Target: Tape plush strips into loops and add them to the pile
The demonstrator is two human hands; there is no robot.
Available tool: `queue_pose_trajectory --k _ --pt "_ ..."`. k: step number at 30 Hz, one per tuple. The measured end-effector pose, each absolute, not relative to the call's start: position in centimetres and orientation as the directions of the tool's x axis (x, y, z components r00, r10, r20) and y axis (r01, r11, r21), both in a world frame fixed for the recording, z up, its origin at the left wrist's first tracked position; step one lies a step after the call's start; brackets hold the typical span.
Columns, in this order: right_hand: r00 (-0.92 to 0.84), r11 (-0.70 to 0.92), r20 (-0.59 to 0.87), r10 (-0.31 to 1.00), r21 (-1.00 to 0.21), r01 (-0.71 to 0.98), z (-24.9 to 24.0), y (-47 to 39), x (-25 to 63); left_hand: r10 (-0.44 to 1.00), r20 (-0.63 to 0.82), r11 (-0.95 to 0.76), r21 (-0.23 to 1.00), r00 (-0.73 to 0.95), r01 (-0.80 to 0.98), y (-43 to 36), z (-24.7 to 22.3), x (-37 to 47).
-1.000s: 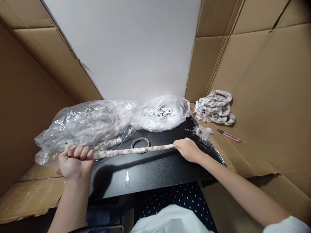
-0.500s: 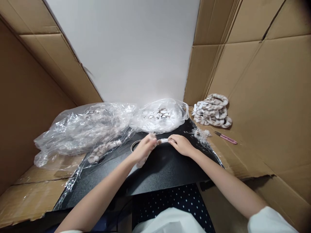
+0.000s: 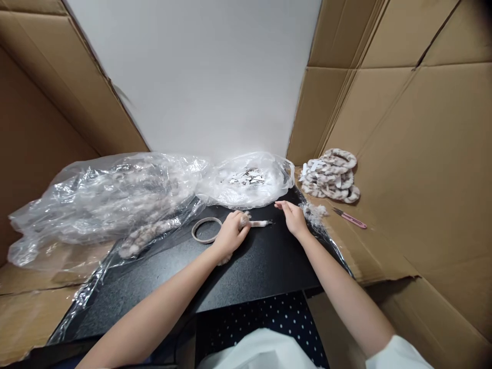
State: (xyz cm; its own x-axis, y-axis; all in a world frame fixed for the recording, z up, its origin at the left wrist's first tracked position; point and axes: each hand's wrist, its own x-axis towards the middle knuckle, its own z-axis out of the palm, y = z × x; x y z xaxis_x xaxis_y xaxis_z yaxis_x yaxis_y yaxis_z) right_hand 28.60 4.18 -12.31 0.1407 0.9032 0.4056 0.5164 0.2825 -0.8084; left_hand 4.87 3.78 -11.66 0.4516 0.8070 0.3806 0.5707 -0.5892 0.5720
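Note:
My left hand (image 3: 231, 233) is closed around a fluffy beige-and-white furry strip (image 3: 258, 223). Its thin pale end sticks out to the right over the black table, with a dark bit at the tip. More fur shows below my palm; the rest is hidden by the hand. My right hand (image 3: 294, 218) is raised to the right, apart from the strip, with thumb and fingers pinched together. Whatever is between them is too small to make out. Just left of my left hand lies a roll of tape (image 3: 196, 237), flat on the table.
A large clear bag of furry pieces (image 3: 126, 189) lies at the left. Behind my hands is a plastic bag with small white pieces (image 3: 249, 179). On the right are stacked furry rings (image 3: 330, 177), loose fluff (image 3: 315, 212) and a pink-handled cutter (image 3: 350, 218). Cardboard walls (image 3: 430, 154) flank the table (image 3: 253, 277).
My right hand has let go of the strip's end and moved up and right. My left hand keeps hold of the furry strip. The tape roll now shows more fully.

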Motion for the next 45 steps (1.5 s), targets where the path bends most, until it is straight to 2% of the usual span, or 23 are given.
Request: queue_pose_trajectory --k 2,4,7,10,14,18,20,22,24,26,28,30,32,37,42,45 --pt "0.191 0.264 0.377 0.906 -0.858 0.441 -12.6 4.3 28.8 0.798 0.427 -0.601 0.608 0.424 0.519 3.7 -11.4 4.8" --pt "0.192 0.269 0.39 0.901 -0.847 0.459 -12.7 4.2 28.6 0.796 0.458 -0.604 0.63 0.396 0.488 3.7 -11.3 4.7" --pt "0.102 0.303 0.425 0.899 -0.775 0.555 -12.6 3.8 28.1 0.806 0.452 -0.592 0.628 0.383 0.505 3.7 -11.4 4.6" --pt "0.036 0.338 0.415 0.909 -0.787 0.517 -12.4 3.5 27.7 0.809 0.42 -0.587 0.594 0.41 0.55 3.7 -11.6 4.5" --pt "0.215 0.316 0.401 0.891 -0.885 0.341 -12.2 3.6 28.3 0.813 0.361 -0.581 0.56 0.458 0.59 3.9 -12.1 4.5" --pt "0.33 0.27 0.369 0.869 -0.912 0.309 -11.8 3.6 28.8 0.824 0.316 -0.564 0.536 0.47 0.629 4.1 -12.4 4.5" --pt "0.261 0.228 0.289 0.921 -0.944 0.239 -11.5 3.4 28.1 0.827 0.312 -0.561 0.528 0.468 0.638 4.1 -12.3 4.5" --pt "0.077 0.129 0.14 0.987 -0.982 0.138 -11.3 3.2 27.2 0.836 0.316 -0.547 0.548 0.449 0.633 4.0 -12.1 4.6" --pt "-0.114 -0.002 -0.012 0.993 -0.996 0.089 -11.3 3.2 26.4 0.85 0.32 -0.524 0.586 0.418 0.618 3.9 -11.8 4.6" --pt "-0.129 -0.07 -0.081 0.988 -0.994 0.084 -11.6 3.4 26.2 0.864 0.321 -0.502 0.61 0.389 0.613 3.8 -11.7 4.6" --pt "0.054 -0.048 -0.044 0.998 -0.995 0.086 -12.1 3.7 26.5 0.871 0.323 -0.491 0.613 0.37 0.62 3.7 -11.6 4.6" --pt "0.255 0.025 0.056 0.965 -0.992 0.124 -12.6 4.0 27.1 0.874 0.328 -0.485 0.611 0.357 0.626 3.7 -11.6 4.6" --pt "0.343 0.109 0.173 0.923 -0.974 0.198 -12.9 4.1 27.5 0.872 0.338 -0.489 0.608 0.353 0.625 3.6 -11.6 4.6" --pt "0.309 0.271 0.393 0.866 -0.889 0.37 -12.5 3.4 27.1 0.85 0.373 -0.527 0.622 0.373 0.579 3.2 -11.1 4.7" --pt "0.266 0.199 0.381 0.885 -0.828 0.525 -12.0 2.1 26.8 0.834 0.409 -0.547 0.695 0.37 0.466 2.8 -10.8 4.5" --pt "0.225 0.264 0.507 0.832 -0.718 0.644 -11.3 2.4 26.9 0.842 0.4 -0.53 0.736 0.362 0.421 2.7 -10.7 4.5"
